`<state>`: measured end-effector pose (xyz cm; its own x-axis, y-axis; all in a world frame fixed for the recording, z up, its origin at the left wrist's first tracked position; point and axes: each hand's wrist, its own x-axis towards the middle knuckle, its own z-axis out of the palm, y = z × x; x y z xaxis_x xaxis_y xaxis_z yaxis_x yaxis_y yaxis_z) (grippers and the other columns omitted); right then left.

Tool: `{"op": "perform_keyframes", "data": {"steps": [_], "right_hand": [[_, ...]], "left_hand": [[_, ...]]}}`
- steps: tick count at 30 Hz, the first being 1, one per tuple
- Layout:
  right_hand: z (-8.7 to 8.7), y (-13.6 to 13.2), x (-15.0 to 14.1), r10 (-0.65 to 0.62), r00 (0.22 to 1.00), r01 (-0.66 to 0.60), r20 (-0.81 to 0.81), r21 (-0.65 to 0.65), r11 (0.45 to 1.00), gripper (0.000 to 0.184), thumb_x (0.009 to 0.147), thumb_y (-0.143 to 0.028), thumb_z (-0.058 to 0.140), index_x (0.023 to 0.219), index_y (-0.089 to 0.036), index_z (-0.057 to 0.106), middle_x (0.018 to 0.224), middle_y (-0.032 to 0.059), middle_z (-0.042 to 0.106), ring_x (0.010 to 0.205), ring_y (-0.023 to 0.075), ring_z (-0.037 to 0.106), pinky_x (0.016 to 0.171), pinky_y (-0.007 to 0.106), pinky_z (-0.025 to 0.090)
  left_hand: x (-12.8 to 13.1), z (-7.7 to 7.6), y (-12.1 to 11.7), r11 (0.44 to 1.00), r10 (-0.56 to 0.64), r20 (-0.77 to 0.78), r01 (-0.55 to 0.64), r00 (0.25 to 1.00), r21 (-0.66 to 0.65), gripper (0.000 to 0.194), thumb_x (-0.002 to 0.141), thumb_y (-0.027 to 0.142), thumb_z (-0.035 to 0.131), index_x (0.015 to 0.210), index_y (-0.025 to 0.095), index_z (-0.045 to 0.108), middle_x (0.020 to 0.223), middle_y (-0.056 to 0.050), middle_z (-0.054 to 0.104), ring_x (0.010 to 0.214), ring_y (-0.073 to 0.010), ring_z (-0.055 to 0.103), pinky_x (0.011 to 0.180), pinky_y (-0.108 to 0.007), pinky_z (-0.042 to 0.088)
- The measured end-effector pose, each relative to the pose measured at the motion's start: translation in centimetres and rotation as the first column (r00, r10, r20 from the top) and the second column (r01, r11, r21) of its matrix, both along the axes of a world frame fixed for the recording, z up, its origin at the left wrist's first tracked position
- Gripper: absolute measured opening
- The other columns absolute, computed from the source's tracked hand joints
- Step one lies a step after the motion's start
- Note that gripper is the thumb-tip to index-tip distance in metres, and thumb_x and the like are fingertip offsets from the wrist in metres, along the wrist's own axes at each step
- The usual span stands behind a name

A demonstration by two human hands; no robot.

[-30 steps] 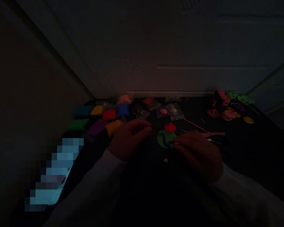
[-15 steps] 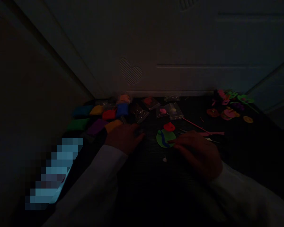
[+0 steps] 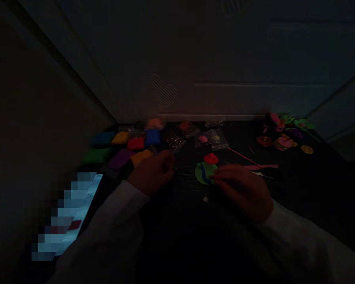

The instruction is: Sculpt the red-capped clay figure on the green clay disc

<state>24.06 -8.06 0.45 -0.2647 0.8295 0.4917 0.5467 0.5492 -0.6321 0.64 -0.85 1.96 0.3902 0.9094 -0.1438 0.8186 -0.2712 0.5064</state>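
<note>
The scene is very dark. A flat green clay disc (image 3: 203,172) with a blue wavy strip on it lies on the dark mat, and a red clay piece (image 3: 211,158) sits at its far edge. My right hand (image 3: 242,190) rests at the disc's right edge, fingers curled and pinched against it. My left hand (image 3: 152,173) is to the left of the disc, fingers curled in near a small clear bag (image 3: 174,142); what they hold is too dark to make out.
Coloured clay packs (image 3: 127,148) lie in a cluster at the back left. Small clear bags (image 3: 211,139) sit behind the disc. Pink sticks (image 3: 254,163) lie to the right, finished clay shapes (image 3: 285,132) at the far right, a lit screen (image 3: 68,217) at the left.
My left hand has drawn back to the left, away from the disc, and curled in. My right hand has stayed at the disc's right edge.
</note>
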Motion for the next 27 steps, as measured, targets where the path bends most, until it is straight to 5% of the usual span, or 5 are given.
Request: {"op": "perform_keyframes", "data": {"steps": [8,15,20,27], "right_hand": [[0.8,1.3,-2.7,0.021,0.994,-0.031,-0.105,-0.099,0.995,0.013,0.081,-0.018,0.054,0.092,-0.020,0.060,0.090,0.0023,0.066,0.085,0.0124,0.061,0.078,0.027,0.049],[-0.3,3.5,-5.6,0.122,0.990,-0.131,-0.065,-0.141,0.981,0.013,0.083,-0.018,0.050,0.091,-0.019,0.059,0.090,0.0024,0.065,0.087,0.0119,0.060,0.079,0.027,0.047],[-0.6,3.6,-6.1,0.200,0.980,-0.200,-0.015,-0.149,0.968,0.015,0.083,-0.016,0.048,0.094,-0.019,0.059,0.092,0.0016,0.064,0.088,0.0104,0.059,0.079,0.024,0.046],[-0.7,3.3,-5.9,0.124,0.991,-0.116,0.045,-0.152,0.982,0.015,0.082,-0.017,0.050,0.094,-0.018,0.059,0.090,0.0030,0.065,0.083,0.0124,0.060,0.075,0.025,0.046]], "left_hand": [[-0.6,0.2,-0.2,0.987,-0.100,0.145,0.116,0.984,-0.107,0.023,0.070,0.024,0.050,0.093,0.020,0.049,0.074,0.000,0.062,0.067,-0.0151,0.060,0.059,-0.024,0.043],[-0.3,1.8,-0.7,0.985,-0.090,0.161,0.113,0.983,-0.134,0.018,0.068,0.020,0.052,0.086,0.019,0.054,0.073,0.000,0.064,0.068,-0.0146,0.060,0.060,-0.023,0.042],[-0.5,1.5,-0.6,0.982,-0.073,0.270,0.117,0.960,-0.151,0.018,0.070,0.022,0.053,0.087,0.019,0.055,0.076,-0.001,0.065,0.071,-0.0154,0.061,0.064,-0.024,0.045],[-0.6,1.2,-0.6,0.994,-0.030,0.397,0.071,0.917,-0.087,0.020,0.071,0.024,0.056,0.090,0.019,0.054,0.081,-0.001,0.064,0.076,-0.0163,0.062,0.067,-0.025,0.048]]}}
